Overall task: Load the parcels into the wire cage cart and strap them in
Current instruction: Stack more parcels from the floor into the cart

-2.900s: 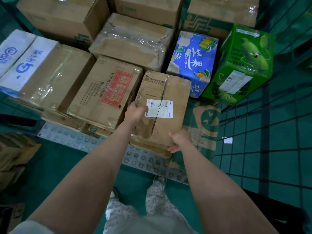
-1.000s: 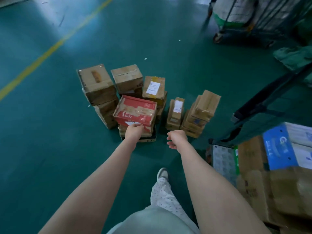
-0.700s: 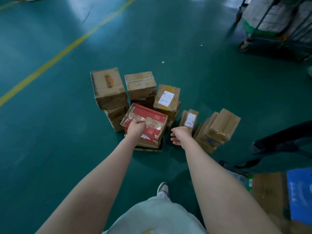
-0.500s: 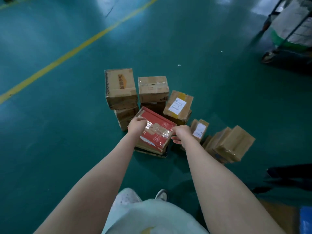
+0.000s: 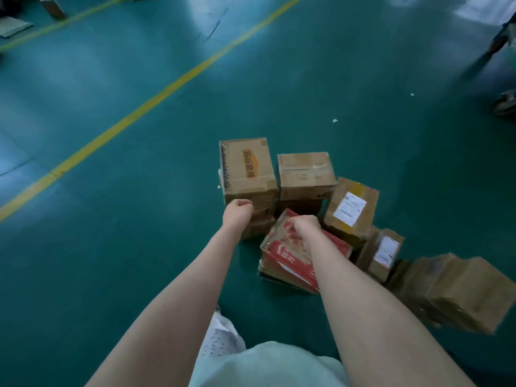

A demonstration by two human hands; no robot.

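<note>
Several cardboard parcels stand in a cluster on the green floor. My left hand (image 5: 237, 215) hangs loosely curled in front of the tall brown box stack (image 5: 247, 170) and holds nothing. My right hand (image 5: 303, 229) hovers over the top of the red parcel (image 5: 284, 258), fingers loosely curled downward. Whether they touch the parcel is unclear. The red parcel lies on a few flat boxes. Behind it stand a taped brown box (image 5: 305, 175) and a parcel with a white label (image 5: 350, 209). The wire cage cart is out of view.
A small labelled parcel (image 5: 384, 254) and a blurred stack of brown boxes (image 5: 452, 291) sit to the right. A yellow floor line (image 5: 145, 103) runs diagonally on the left. A wheel of another cart (image 5: 505, 104) shows at the right edge.
I turned from the loaded cart to the floor pile and came closer. My left hand left the red parcel's corner and moved left. My right hand moved over the parcel's top.
</note>
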